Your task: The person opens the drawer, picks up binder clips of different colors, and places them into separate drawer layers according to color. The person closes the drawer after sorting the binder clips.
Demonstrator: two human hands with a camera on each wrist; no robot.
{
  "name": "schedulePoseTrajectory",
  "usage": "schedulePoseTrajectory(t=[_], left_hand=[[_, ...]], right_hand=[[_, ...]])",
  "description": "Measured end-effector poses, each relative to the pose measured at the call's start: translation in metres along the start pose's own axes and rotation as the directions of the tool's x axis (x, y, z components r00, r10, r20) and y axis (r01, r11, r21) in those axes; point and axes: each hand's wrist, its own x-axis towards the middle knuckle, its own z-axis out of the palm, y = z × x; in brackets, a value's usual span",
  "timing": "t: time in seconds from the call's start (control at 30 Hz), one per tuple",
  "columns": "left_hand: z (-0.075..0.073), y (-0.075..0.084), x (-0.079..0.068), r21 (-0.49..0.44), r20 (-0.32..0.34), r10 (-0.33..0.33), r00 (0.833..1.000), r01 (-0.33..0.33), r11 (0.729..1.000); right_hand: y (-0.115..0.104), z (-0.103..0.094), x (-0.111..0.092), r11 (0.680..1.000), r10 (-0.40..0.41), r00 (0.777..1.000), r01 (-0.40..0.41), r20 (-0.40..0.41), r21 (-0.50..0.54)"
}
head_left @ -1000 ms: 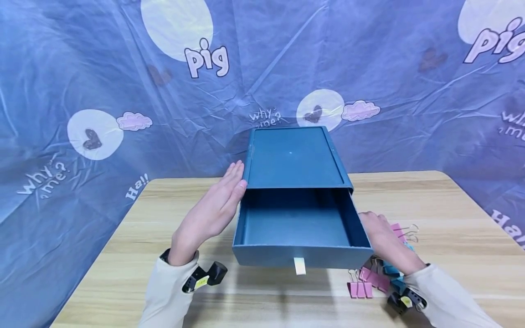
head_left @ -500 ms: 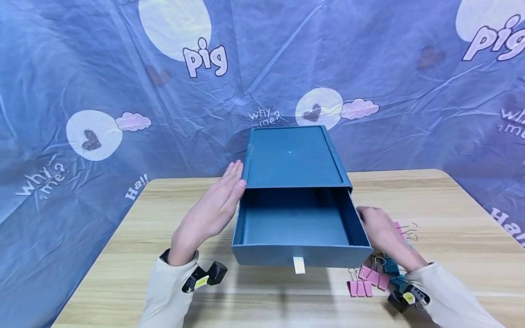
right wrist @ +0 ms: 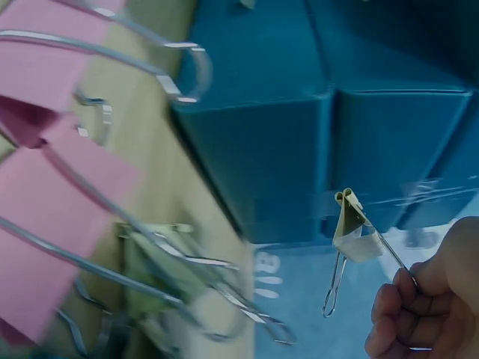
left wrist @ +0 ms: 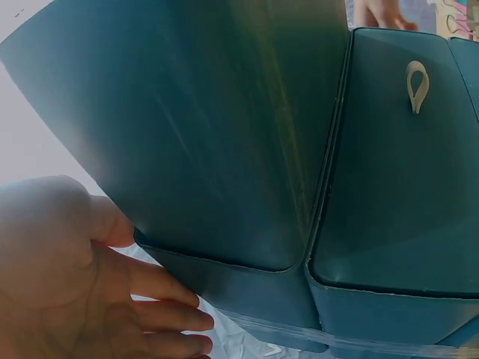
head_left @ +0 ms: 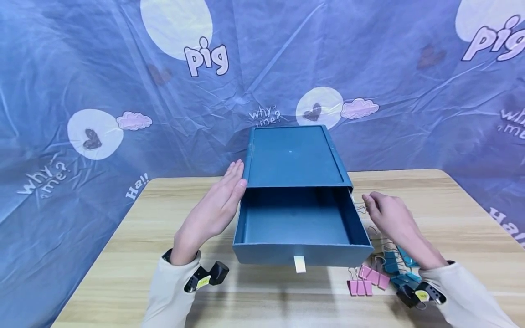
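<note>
A dark teal drawer box (head_left: 293,157) stands mid-table with its top drawer (head_left: 302,255) pulled out. Nothing lies on the visible drawer floor, and a pale tab hangs from its front. My left hand (head_left: 211,205) rests against the box's left side, fingers extended; the left wrist view shows the same hand (left wrist: 97,277) at the box's edge. To the right of the drawer, my right hand (head_left: 389,216) pinches one wire handle of a pale yellow binder clip (right wrist: 358,233). In the head view, little more than the clip's wire shows beside the drawer wall.
Several binder clips lie on the table right of the box, among them pink clips (head_left: 360,288) and teal clips (head_left: 391,263). A green clip (right wrist: 161,262) shows in the right wrist view. A printed blue cloth (head_left: 262,59) hangs behind the table (head_left: 135,255).
My right hand has come up and rightward, away from the drawer's side, and the binder clip in its fingers now shows. My left hand and the drawer box have stayed put.
</note>
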Motion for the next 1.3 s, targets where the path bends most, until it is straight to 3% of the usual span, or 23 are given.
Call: schedulePoseTrajectory(t=[0.53, 0.63, 0.87, 1.3], left_hand=[[0.001, -0.001, 0.000, -0.004, 0.016, -0.024, 1.000, 0.024, 1.000], [0.001, -0.001, 0.000, -0.003, 0.013, -0.023, 1.000, 0.023, 1.000], [0.000, 0.000, 0.001, 0.000, 0.004, -0.018, 1.000, 0.018, 1.000], [-0.001, 0.001, 0.001, 0.016, 0.011, -0.013, 1.000, 0.013, 1.000]], right_hand=[[-0.016, -0.051, 0.000, 0.993, -0.087, 0.989, 0.076, -0.117, -0.091], [-0.023, -0.060, 0.001, 0.988, -0.128, 0.978, 0.112, -0.162, -0.102], [-0.041, -0.078, 0.005, 0.965, -0.244, 0.930, 0.205, -0.275, -0.161], [-0.064, -0.091, -0.001, 0.951, -0.293, 0.910, 0.247, -0.293, -0.184]])
